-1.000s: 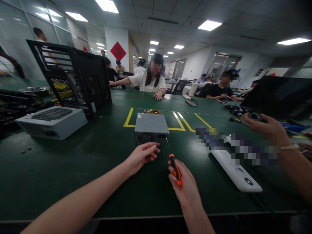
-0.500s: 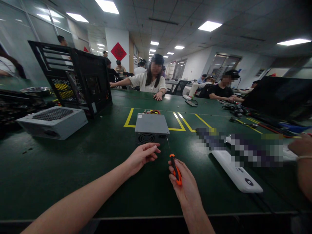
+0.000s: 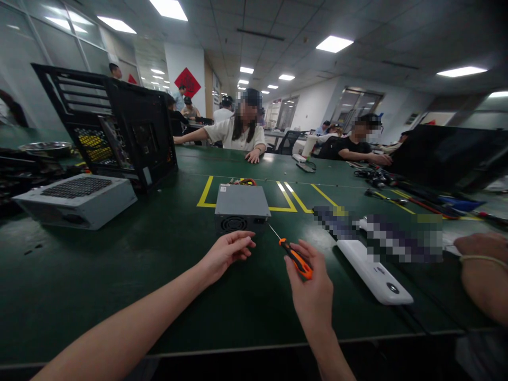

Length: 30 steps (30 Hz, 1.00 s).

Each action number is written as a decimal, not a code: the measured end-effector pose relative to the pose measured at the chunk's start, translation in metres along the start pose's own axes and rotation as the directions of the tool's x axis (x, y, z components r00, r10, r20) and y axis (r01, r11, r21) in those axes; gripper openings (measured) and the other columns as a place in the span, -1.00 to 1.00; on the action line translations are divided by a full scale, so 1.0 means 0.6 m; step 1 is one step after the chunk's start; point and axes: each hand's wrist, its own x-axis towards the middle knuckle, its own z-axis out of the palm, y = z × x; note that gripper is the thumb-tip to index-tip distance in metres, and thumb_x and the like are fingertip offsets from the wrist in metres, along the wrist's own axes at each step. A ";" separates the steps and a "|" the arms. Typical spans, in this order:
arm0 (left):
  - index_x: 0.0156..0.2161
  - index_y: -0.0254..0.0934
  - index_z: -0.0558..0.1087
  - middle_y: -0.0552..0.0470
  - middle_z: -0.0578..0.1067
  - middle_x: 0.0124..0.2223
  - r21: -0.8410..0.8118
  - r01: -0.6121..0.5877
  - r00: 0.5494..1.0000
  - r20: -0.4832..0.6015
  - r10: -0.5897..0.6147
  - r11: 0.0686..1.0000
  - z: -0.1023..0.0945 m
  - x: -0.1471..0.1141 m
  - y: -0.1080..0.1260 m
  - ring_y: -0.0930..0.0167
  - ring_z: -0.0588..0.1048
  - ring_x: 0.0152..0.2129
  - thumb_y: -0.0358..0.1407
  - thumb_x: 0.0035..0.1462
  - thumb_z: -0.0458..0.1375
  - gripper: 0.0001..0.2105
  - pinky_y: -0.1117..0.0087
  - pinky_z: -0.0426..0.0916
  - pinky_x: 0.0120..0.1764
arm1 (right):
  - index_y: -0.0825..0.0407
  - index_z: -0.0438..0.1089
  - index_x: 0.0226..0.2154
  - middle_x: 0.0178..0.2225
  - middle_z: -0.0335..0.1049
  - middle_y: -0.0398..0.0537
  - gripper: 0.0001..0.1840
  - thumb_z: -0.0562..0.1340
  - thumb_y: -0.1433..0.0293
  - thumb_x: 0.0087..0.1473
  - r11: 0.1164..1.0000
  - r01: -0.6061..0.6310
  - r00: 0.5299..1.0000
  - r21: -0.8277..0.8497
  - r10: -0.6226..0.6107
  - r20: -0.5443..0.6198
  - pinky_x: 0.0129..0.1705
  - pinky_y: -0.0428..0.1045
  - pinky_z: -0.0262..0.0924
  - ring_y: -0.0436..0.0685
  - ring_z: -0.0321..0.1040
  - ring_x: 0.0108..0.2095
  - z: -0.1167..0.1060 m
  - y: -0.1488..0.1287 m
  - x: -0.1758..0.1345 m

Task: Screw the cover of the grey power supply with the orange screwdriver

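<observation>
A grey computer power supply (image 3: 242, 201) rests on the green table, its fan grille and socket facing me and coloured wires at its back. Just in front of it is my left hand (image 3: 225, 258), fingers loosely stretched out, with nothing visible in them. My right hand (image 3: 314, 288) grips an orange and black screwdriver (image 3: 296, 258) by its handle. The thin shaft points up and left, its tip close to the lower right corner of the power supply; whether it touches is too small to tell.
To the left stand a second power supply (image 3: 79, 201), a black computer case (image 3: 159, 143) and a metal bowl (image 3: 45, 149). On the right lie a white device (image 3: 373, 272) and several cables (image 3: 377, 177). A co-worker's hand (image 3: 482, 264) reaches in there. Another person sits opposite.
My right hand has turned the screwdriver, so its handle now slants down to the right. The left hand stays in front of the power supply. The whole view has shifted slightly.
</observation>
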 end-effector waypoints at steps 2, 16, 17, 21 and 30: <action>-0.12 -0.30 0.43 -0.01 0.46 -0.25 0.043 -0.027 1.000 -0.009 0.027 0.999 -0.001 0.000 -0.001 0.58 0.38 -0.48 -0.28 0.03 0.21 -0.72 0.57 0.26 -0.41 | -0.01 0.27 -0.11 -0.17 0.38 0.02 -0.70 0.18 0.34 0.05 0.951 0.260 0.963 -0.165 -0.269 -0.031 -0.08 0.12 0.26 0.15 0.35 -0.14 0.001 -0.007 0.007; -0.14 -0.34 0.39 0.00 0.46 -0.32 0.400 -0.201 0.966 -0.072 0.249 0.894 -0.013 0.010 0.000 0.46 0.40 -0.44 -0.24 0.02 0.16 -0.71 0.45 0.27 -0.34 | 0.07 0.18 -0.16 -0.18 0.25 0.14 -0.69 0.14 0.59 0.00 0.573 0.748 0.634 -0.334 -0.766 0.107 -0.19 0.03 0.34 0.14 0.29 -0.15 0.006 -0.009 0.033; -0.15 -0.33 0.39 0.00 0.46 -0.32 0.470 -0.237 0.953 -0.059 0.298 0.850 -0.015 0.011 -0.001 0.44 0.41 -0.42 -0.24 0.03 0.14 -0.72 0.43 0.28 -0.33 | 0.05 0.18 -0.17 -0.18 0.24 0.12 -0.71 0.16 0.55 0.01 0.569 0.747 0.635 -0.345 -0.764 0.114 -0.24 0.01 0.35 0.13 0.30 -0.18 0.004 -0.006 0.038; -0.16 -0.24 0.41 0.00 0.44 -0.24 0.780 -0.371 0.852 0.071 0.518 0.504 -0.019 0.005 0.002 0.38 0.40 -0.31 -0.27 0.11 0.07 -0.80 0.37 0.28 -0.23 | -0.04 0.14 -0.09 -0.21 0.25 0.04 -0.63 0.17 0.52 0.03 0.524 0.781 0.588 -0.340 -0.800 0.118 -0.32 -0.02 0.36 0.08 0.33 -0.25 -0.006 0.004 0.068; -0.14 -0.25 0.39 -0.08 0.38 -0.11 0.909 -0.412 0.627 0.335 0.703 -0.066 -0.029 0.005 0.017 0.32 0.31 -0.11 -0.39 0.15 -0.02 -0.79 0.26 0.24 -0.06 | -0.10 0.17 -0.12 -0.12 0.26 0.00 -0.55 0.22 0.56 -0.07 0.429 0.875 0.466 -0.226 -0.872 0.147 -0.24 0.04 0.37 0.12 0.32 -0.14 -0.009 0.043 0.090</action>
